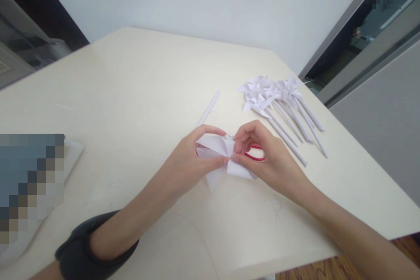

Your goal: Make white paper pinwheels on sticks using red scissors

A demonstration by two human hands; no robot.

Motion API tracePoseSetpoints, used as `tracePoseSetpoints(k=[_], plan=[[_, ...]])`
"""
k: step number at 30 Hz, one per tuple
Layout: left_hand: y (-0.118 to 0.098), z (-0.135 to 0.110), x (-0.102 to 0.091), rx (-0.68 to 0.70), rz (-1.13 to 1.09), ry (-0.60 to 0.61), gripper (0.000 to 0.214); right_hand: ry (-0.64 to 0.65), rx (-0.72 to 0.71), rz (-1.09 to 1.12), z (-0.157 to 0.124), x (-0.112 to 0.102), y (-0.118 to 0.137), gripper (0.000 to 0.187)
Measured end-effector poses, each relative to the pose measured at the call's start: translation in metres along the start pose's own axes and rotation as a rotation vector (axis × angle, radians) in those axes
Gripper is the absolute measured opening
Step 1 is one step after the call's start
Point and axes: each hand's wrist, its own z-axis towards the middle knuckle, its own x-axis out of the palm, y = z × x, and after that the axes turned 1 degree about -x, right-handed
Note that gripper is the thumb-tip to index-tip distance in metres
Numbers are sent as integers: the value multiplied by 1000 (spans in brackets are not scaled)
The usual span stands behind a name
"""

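Note:
Between my two hands is a white paper pinwheel (215, 145), its flaps partly curled toward the middle. My left hand (201, 151) grips its left side, thumb near the centre and index finger along the far edge. With thumb and fingertips, my right hand (254, 146) pinches the paper close to the centre; whether a small thing is in that pinch is hidden. Red-handled scissors (256, 154) lie on the table behind my right hand, mostly covered. A rolled white paper stick (209, 108) rests just beyond my left hand.
Several finished-looking paper pinwheels on sticks (278, 96) lie in a pile at the right back of the white table (147, 78). A pixelated flat item (74, 153) sits at the left edge. A wall stands behind the table.

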Motion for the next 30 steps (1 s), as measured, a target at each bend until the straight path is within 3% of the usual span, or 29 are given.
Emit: tracePoseSetpoints(k=[8, 14, 18, 22, 24, 30], plan=[[1, -1, 0, -13, -92, 17, 39, -106, 47, -105, 0, -3, -1, 30], [5, -2, -3, 42, -114, -21, 40, -16, 275, 303, 3, -4, -7, 40], [5, -2, -3, 45, -111, -25, 40, -64, 431, 364, 4, -8, -7, 47], [5, -2, -2, 63, -90, -56, 39, 154, 437, 463, 4, -7, -5, 32], [6, -3, -1, 82, -63, -74, 39, 204, 421, 489, 3, -4, -4, 27], [5, -4, 1, 101, -109, -106, 34, 50, 371, 498, 4, -1, -5, 16]])
